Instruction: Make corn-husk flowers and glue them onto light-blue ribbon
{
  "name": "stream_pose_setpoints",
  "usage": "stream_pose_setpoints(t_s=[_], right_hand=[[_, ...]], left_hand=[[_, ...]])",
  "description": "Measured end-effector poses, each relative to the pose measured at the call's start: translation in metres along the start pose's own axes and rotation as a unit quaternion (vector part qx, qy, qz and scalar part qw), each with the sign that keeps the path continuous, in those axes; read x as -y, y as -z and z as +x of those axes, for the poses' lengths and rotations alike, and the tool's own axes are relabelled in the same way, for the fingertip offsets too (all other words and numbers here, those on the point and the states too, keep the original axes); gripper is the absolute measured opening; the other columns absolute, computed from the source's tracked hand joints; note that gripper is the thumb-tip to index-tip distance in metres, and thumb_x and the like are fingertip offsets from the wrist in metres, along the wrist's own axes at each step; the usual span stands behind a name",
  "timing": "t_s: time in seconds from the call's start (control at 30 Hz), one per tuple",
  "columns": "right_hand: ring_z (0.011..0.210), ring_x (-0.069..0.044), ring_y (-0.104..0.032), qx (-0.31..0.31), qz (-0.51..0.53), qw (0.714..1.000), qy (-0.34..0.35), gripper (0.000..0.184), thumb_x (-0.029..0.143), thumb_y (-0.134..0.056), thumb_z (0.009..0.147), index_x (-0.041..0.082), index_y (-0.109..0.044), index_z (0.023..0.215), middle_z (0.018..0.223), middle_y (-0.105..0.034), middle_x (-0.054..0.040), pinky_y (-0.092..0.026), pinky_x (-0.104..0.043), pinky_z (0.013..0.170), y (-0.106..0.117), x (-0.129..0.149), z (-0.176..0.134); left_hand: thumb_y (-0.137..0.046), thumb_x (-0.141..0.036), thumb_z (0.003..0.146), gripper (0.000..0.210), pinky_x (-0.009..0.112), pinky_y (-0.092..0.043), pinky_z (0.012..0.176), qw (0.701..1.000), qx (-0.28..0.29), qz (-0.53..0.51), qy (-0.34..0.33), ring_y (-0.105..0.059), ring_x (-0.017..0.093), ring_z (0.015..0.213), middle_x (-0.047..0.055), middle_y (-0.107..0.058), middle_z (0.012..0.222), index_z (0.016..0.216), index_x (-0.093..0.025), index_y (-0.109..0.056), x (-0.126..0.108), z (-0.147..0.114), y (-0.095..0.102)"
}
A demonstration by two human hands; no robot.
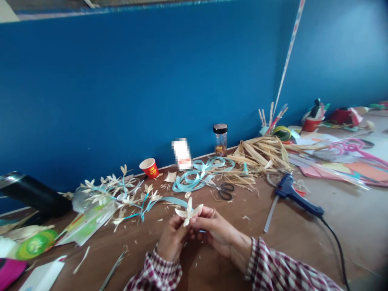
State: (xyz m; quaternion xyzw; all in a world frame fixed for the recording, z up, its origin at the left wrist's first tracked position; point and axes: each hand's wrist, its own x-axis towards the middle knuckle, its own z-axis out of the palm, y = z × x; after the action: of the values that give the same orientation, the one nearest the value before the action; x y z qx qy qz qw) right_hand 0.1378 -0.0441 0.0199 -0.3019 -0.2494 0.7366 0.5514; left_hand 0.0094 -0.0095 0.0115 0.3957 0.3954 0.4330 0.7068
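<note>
A pale flower (188, 211) made of thin, husk-like petals stands between my two hands above the table. My right hand (216, 231) pinches one of its petals between thumb and forefinger. My left hand (172, 239) is closed around the flower's underside, where its fingertips are partly hidden. Just beyond my hands, a light blue ribbon (172, 199) trails toward several similar flowers on blue-wrapped stems (142, 208). Black-handled scissors (226, 190) lie past the flower beside a loose coil of light blue ribbon (188, 184).
A blue glue gun (298, 196) with its black cord lies at right. Dried husks (260, 153), a lidded jar (220, 139) and a red paper cup (149, 167) line the blue partition (136, 81). At left are a black bottle (36, 194) and metal tweezers-like tool (112, 270).
</note>
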Motion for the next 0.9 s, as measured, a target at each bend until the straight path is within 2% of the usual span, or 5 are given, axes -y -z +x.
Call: stream_pose_setpoints(t_s=[0.2,0.4,0.6,0.77,0.9], right_hand=[[0.048,-0.005,-0.05,-0.013,0.008,0.999,0.03,0.025,0.03,-0.074,0.066,0.015,-0.056,0.071,0.062,-0.059,0.0036,-0.029,-0.016,0.044,0.001,-0.005,0.002],[0.051,-0.007,-0.054,-0.044,-0.014,0.997,0.066,0.026,0.03,-0.077,0.062,0.014,-0.057,0.068,0.061,-0.062,0.0019,-0.032,-0.016,0.045,0.001,-0.007,0.007],[0.047,-0.008,-0.054,-0.077,-0.043,0.985,0.145,0.026,0.032,-0.077,0.062,0.015,-0.058,0.066,0.054,-0.061,0.0026,-0.038,-0.018,0.048,-0.002,-0.013,0.011],[0.049,-0.007,-0.053,-0.107,-0.069,0.977,0.172,0.024,0.031,-0.076,0.063,0.014,-0.059,0.067,0.056,-0.061,0.0022,-0.042,-0.019,0.051,-0.003,-0.013,0.011],[0.051,-0.007,-0.052,-0.141,-0.115,0.964,0.196,0.022,0.03,-0.074,0.065,0.013,-0.06,0.067,0.06,-0.061,0.0014,-0.042,-0.019,0.052,-0.002,-0.016,0.012]], left_hand=[[-0.084,-0.028,0.047,0.029,0.018,-0.044,0.042,0.998,-0.015,-0.019,0.052,-0.051,0.008,0.042,0.0,-0.06,0.05,0.067,-0.013,-0.069,-0.008,0.0,0.001],[-0.082,-0.027,0.05,0.027,0.019,-0.047,0.048,0.997,-0.056,-0.006,-0.048,-0.054,0.009,0.048,0.001,-0.063,0.054,0.067,-0.012,-0.069,0.0,0.0,-0.003],[-0.08,-0.032,0.052,0.028,0.023,-0.048,0.048,0.992,-0.091,0.02,-0.084,-0.057,0.013,0.05,0.002,-0.065,0.056,0.07,-0.013,-0.071,0.007,-0.001,-0.003],[-0.076,-0.037,0.057,0.028,0.032,-0.054,0.064,0.988,-0.066,0.064,-0.127,-0.066,0.023,0.069,0.009,-0.073,0.076,0.076,-0.016,-0.074,0.007,-0.002,-0.005],[-0.075,-0.039,0.058,0.031,0.036,-0.054,0.069,0.988,-0.057,0.072,-0.126,-0.067,0.026,0.075,0.01,-0.073,0.08,0.078,-0.016,-0.074,0.009,-0.001,-0.005]])
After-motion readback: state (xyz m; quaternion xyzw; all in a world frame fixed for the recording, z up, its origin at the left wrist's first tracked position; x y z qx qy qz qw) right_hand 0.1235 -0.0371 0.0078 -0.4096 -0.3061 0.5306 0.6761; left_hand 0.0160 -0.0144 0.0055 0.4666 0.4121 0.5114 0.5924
